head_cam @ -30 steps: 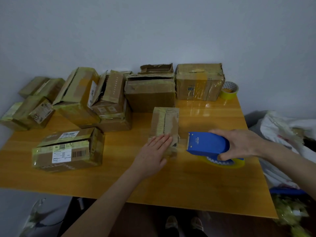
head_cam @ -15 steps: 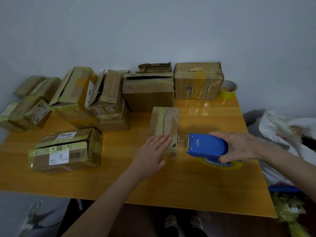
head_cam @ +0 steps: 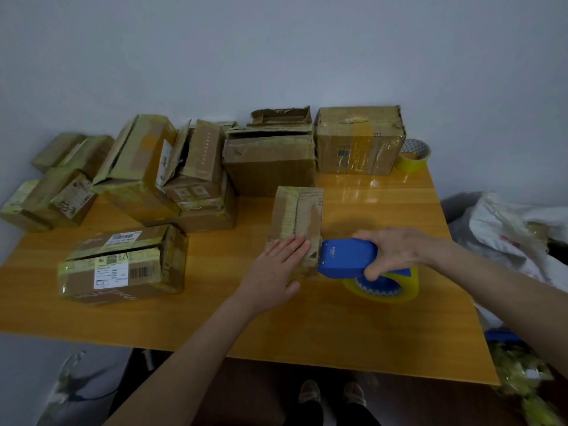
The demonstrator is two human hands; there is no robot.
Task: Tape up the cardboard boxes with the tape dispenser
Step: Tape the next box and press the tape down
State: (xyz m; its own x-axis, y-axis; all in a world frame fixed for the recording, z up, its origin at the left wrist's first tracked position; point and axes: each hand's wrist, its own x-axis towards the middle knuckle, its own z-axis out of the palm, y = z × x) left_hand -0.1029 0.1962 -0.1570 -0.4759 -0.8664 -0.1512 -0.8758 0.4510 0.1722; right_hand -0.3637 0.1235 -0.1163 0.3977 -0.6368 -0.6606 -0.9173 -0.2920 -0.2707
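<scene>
Hands at centre frame work a small cardboard box (head_cam: 296, 222) on the table (head_cam: 215, 318). Left hand (head_cam: 273, 272) lies flat on it, likely steadying it. Right hand (head_cam: 396, 250) clasps the blue tape dispenser (head_cam: 347, 258), nose against the box's right side, probably to start a strip.

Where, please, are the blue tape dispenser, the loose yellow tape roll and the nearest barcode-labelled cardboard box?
blue tape dispenser (head_cam: 347, 256): head view, top shell.
loose yellow tape roll (head_cam: 410, 163): head view, outer side.
nearest barcode-labelled cardboard box (head_cam: 110, 275): head view, front label.
</scene>
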